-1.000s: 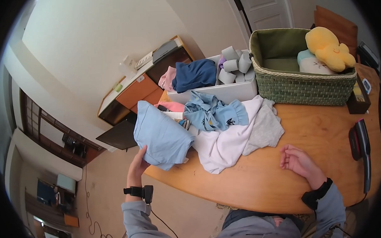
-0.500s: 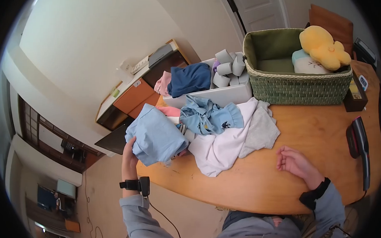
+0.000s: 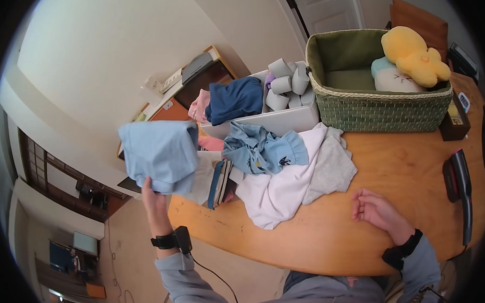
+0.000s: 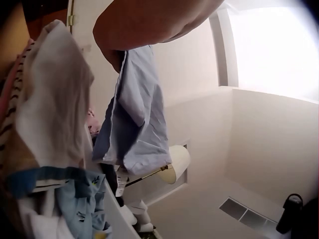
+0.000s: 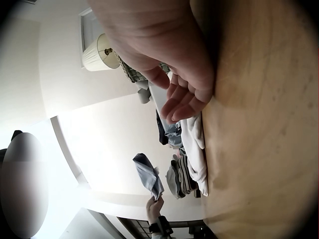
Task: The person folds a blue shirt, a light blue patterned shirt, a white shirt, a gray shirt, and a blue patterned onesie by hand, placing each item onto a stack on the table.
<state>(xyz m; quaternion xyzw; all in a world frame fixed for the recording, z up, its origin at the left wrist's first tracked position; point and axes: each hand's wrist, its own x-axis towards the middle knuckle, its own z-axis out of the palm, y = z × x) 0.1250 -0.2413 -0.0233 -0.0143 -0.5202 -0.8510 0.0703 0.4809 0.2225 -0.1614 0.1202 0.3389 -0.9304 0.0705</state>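
Off the table's left end, my left hand grips the lower edge of a folded light blue cloth, holding it up in the air. The left wrist view shows that cloth hanging from the hand. Just right of it in the head view stands a stack of folded clothes. A blue ruffled garment lies on a white one, beside a grey cloth. My right hand rests on the table, fingers loosely curled, holding nothing; the right wrist view also shows this hand.
A white bin with a navy cloth and grey rolls stands at the back. Beside it is a green basket holding a yellow plush toy. A dark corded styling tool lies on the right of the wooden table.
The left hand has moved left with the light blue cloth and raised it, exposing the stack of folded clothes. The right hand stays about where it was.
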